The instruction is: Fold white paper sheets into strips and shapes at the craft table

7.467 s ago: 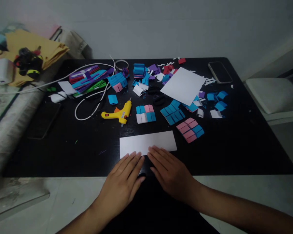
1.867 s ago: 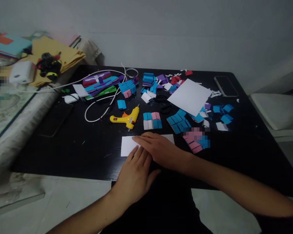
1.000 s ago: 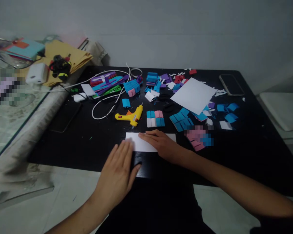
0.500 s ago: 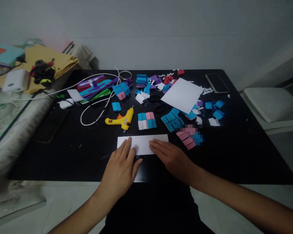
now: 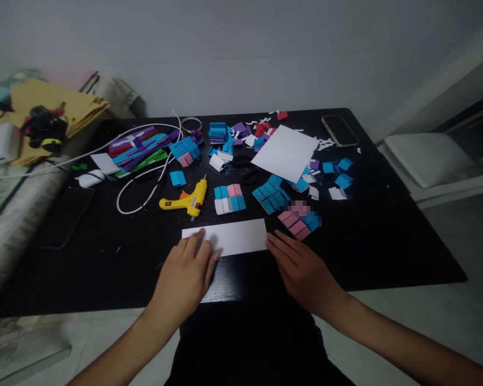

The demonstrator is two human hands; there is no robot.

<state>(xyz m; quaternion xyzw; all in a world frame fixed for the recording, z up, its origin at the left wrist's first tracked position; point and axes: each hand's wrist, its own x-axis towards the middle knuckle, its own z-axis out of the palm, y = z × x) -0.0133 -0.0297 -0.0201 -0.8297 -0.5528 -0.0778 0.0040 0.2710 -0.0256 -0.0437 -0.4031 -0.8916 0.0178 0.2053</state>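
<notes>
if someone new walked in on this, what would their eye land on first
Probably the yellow glue gun, bright against the black table, just beyond the left hand. Next, likely the white paper strip near the front edge, with the left hand on its left end and the right hand at its right end. Farther back, a large white sheet stands out among coloured paper scraps.
</notes>
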